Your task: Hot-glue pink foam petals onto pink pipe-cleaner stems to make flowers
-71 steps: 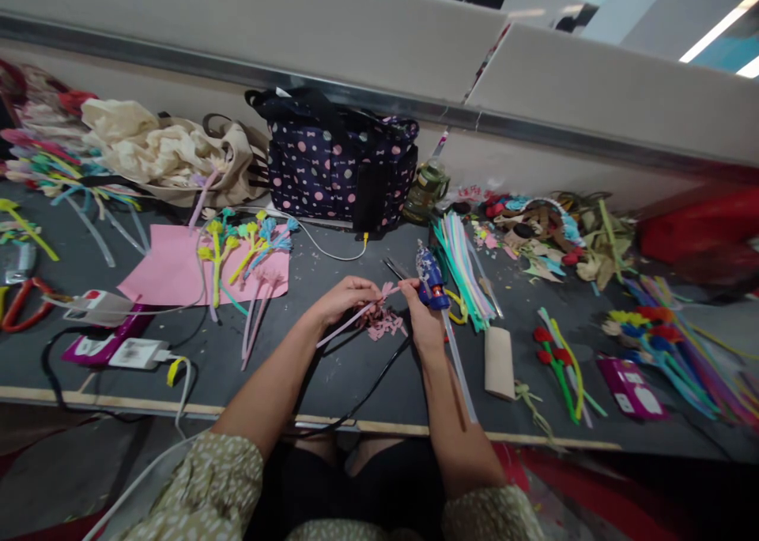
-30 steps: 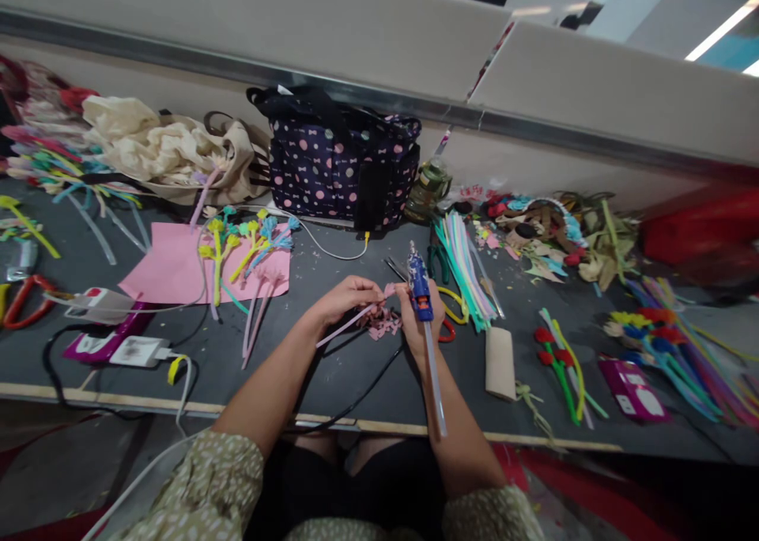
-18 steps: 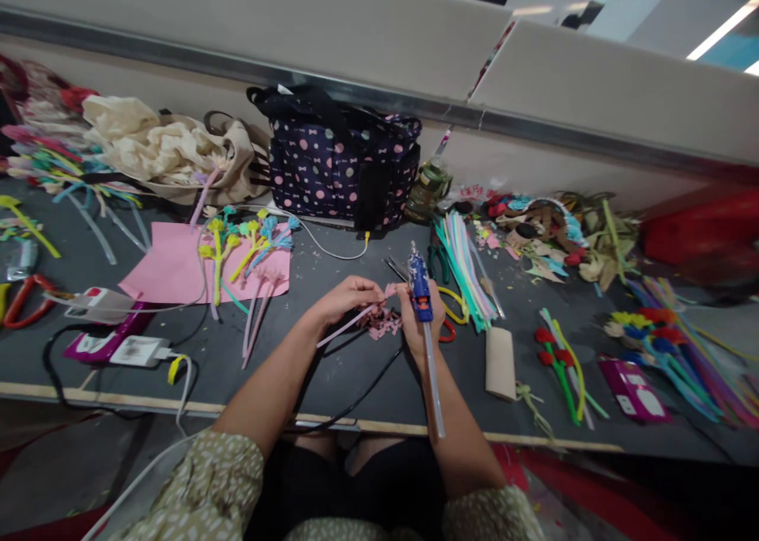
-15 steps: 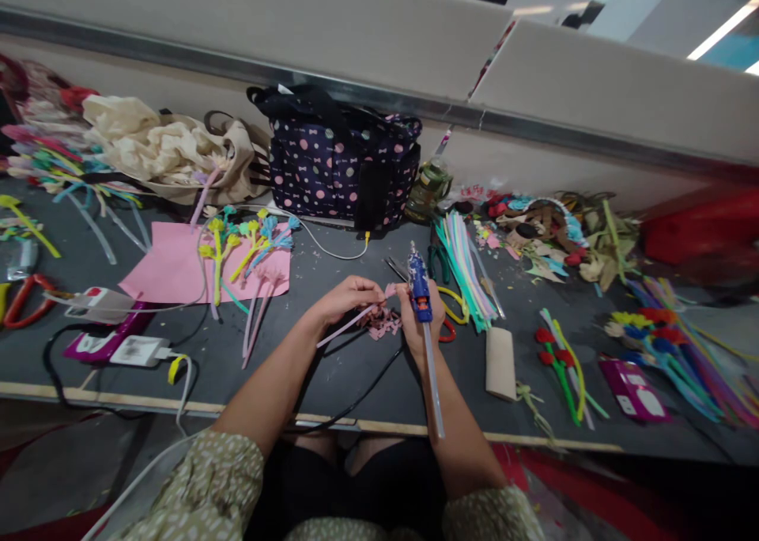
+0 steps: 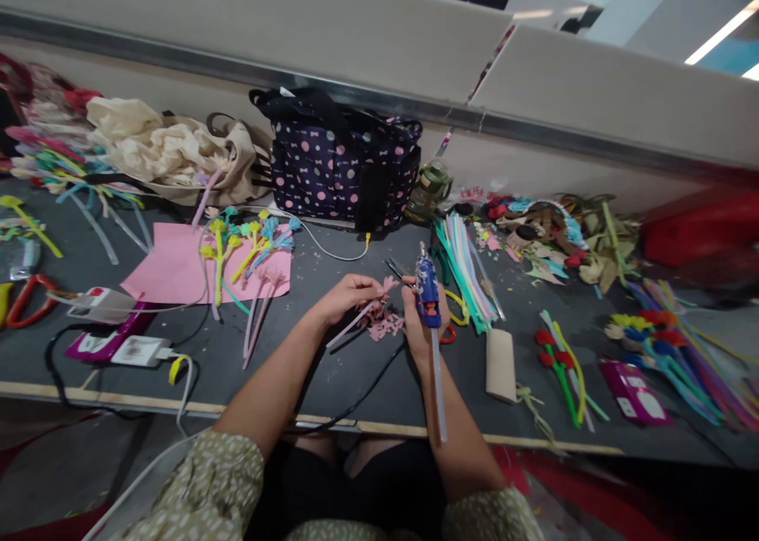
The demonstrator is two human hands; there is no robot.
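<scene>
My left hand is closed in a pinch on a thin pink stem, which slants down to the left. Pale pink petal-like pieces show at its upper end, by my fingertips. In my right hand is a blue hot glue gun, nozzle pointing away from me and a long clear glue stick trailing out of its back. A gap separates the two hands. Under and between them lies a small heap of pink scraps. Scissors lie partly hidden behind my right hand.
Beyond my hands stands a dark dotted bag. A pink sheet with pipe-cleaner flowers lies to the left, bundled pipe cleaners and a beige cylinder to the right. A black cord crosses the table's front.
My right hand has moved a little right with the glue gun, away from the pink pieces. My left hand keeps its pinch, and the stem has shifted slightly right.
</scene>
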